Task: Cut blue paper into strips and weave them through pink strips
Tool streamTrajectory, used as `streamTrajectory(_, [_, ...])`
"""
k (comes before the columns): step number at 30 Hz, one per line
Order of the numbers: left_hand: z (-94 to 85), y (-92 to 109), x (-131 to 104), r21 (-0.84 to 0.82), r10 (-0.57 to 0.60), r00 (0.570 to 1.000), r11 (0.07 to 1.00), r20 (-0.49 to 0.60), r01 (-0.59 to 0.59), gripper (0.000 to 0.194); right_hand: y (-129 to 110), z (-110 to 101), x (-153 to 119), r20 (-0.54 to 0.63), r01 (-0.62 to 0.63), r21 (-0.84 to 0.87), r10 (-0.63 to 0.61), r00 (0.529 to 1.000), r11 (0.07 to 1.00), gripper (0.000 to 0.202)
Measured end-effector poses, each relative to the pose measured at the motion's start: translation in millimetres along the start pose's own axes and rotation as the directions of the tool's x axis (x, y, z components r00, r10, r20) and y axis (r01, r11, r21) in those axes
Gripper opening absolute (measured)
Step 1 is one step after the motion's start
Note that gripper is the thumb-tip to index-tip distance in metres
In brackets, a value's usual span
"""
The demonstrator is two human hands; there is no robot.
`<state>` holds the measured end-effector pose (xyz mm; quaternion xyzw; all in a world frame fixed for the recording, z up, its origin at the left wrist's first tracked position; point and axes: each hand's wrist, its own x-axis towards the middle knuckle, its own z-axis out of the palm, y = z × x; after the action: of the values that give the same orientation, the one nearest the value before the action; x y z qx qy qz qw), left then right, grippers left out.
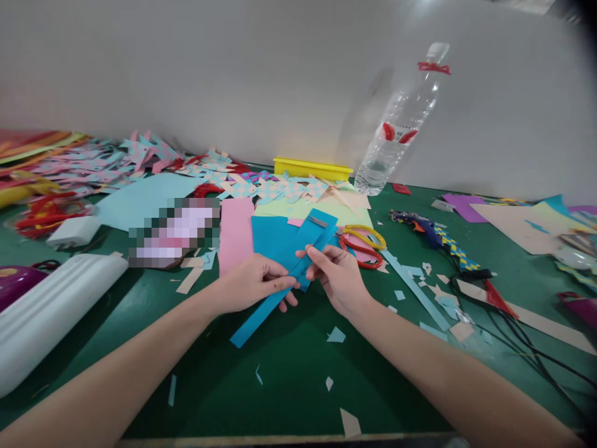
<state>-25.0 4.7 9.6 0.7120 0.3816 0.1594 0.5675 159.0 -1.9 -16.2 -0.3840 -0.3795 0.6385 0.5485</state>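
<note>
A bright blue paper strip [267,309], plain, long and narrow with a squared near end, is held over the green worktop [298,389] to the left of the scissors [342,241], its long axis slanting from near left to far right. Both hands are closed on it: the left hand [254,281] pinches with its thumb, and the right hand [341,277], nearer the scissors, grips farther up. Left of the scissors lie a blue sheet [270,233] and a pink sheet [236,230]; behind them stands a clear bottle [396,140].
</note>
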Motion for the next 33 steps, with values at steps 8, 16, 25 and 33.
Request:
streamTrajectory(8, [-4.6,-4.7,-2.2,-0.035,-0.009,0.998,0.999,0.061,0.011,0.033,-1.6,-1.0,0.7,0.006,0.015,0.018,-0.015,1.0,1.0,0.033])
streamTrajectory(16, [10.5,-6.3,4.8,-0.095,0.007,1.0,0.995,0.021,-0.005,0.032,1.9,-0.2,-1.3,0.092,0.027,-0.062,-0.021,0.996,0.998,0.025])
streamTrajectory(25, [6.7,-8.6,4.2,-0.052,-0.002,0.998,0.999,0.065,0.006,0.035,-1.0,-5.2,4.7,0.037,0.01,0.052,-0.012,0.999,0.999,0.02])
streamTrajectory(33, [5.1,-4.0,2.5,0.233,0.178,0.95,0.965,-0.255,-0.118,0.039,-0.6,-4.4,0.7,0.119,0.013,-0.175,0.008,0.993,0.985,0.031])
